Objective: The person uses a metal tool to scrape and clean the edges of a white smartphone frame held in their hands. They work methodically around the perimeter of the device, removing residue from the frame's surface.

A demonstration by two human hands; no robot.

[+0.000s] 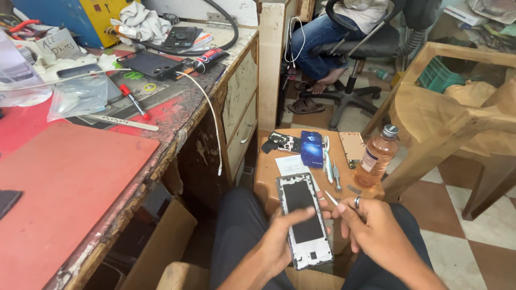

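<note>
Head view: my left hand (279, 244) grips the opened phone (303, 220) over my lap, long axis running near to far. My right hand (376, 231) pinches tweezers (331, 198) just beside the phone's right edge, tip pointing far-left.

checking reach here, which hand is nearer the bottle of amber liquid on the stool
Right. The right hand sits just below the bottle; the left hand is farther, holding the opened phone.

Amber bottle's label (368, 161); bench plastic bag (78, 96)
</note>
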